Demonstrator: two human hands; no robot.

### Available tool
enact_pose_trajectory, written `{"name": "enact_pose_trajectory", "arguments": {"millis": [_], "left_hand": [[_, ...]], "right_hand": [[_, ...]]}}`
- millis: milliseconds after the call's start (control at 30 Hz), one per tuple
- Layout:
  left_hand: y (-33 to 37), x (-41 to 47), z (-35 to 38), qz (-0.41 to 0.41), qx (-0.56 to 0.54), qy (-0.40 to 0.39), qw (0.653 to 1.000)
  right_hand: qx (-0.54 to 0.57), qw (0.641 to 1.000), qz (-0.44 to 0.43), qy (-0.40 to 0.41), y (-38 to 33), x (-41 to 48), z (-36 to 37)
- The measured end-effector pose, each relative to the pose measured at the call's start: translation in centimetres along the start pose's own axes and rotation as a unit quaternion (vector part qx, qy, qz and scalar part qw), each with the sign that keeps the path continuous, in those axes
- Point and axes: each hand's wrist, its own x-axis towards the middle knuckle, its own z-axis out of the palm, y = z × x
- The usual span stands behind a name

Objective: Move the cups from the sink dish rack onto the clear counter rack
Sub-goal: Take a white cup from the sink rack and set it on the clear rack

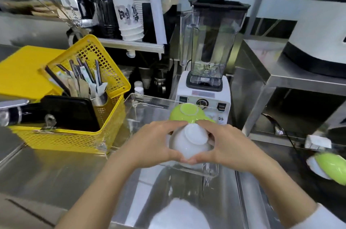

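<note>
At the far left a yellow basket (78,108) is sitting on the steel counter (56,168), holding a tin of cutlery and straws, well out of the way of the work. Just right of it the clear rack (209,171) is standing on the counter, open at the top so that cups can be lowered straight in.

The left hand (149,144) is curling round the left side of an upside-down white cup (189,142), fingers over the far edge and thumb along the near one. The right hand (230,144) is mirroring it on the other side, so both hands are grasping the same cup; the thumbs are meeting at the front, probably to steady it as it goes down mouth-first to drain. The cup is sitting low inside the rack, though whether it is touching the floor of it is unclear.

Just behind it a green cup (187,113) is resting upside down in the rack. A blender (207,71) is standing behind. At the far right edge another green cup (331,167) is lying blurred, apparently waiting its turn.
</note>
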Motion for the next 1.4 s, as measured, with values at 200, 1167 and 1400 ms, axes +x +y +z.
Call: {"name": "enact_pose_trajectory", "arguments": {"millis": [200,1167,1400], "left_hand": [[-2.2,0.6,1.6,-0.015,-0.033,-0.023,0.999],[15.1,11.4,11.6,0.210,-0.063,-0.025,0.975],[20.7,18.3,21.8,0.192,-0.045,-0.077,0.977]], "right_hand": [[-0.017,1.000,0.023,-0.002,0.2,0.8,1.8],[0.053,0.978,0.140,0.142,15.6,-8.3,-5.9],[0.093,0.949,0.253,0.166,26.3,-14.4,-7.9]]}}
